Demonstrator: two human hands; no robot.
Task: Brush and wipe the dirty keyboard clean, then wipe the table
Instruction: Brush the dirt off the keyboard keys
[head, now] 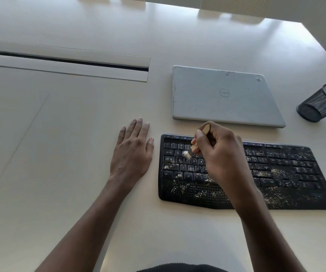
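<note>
A black keyboard (288, 173) lies on the pale table (69, 134), speckled with light crumbs over its keys and palm rest. My right hand (219, 154) grips a small wooden-handled brush (195, 145) above the keyboard's left half. The brush's pale bristles touch the keys near the Q and A rows. Flat on the table just left of the keyboard rests my left hand (132, 152), fingers straight and holding nothing. My right hand and forearm hide the middle keys.
A closed silver laptop (225, 95) lies just behind the keyboard. A black mesh pen cup (321, 104) stands tilted at the right edge. A cable slot with a lid (66, 62) runs across the table's far left.
</note>
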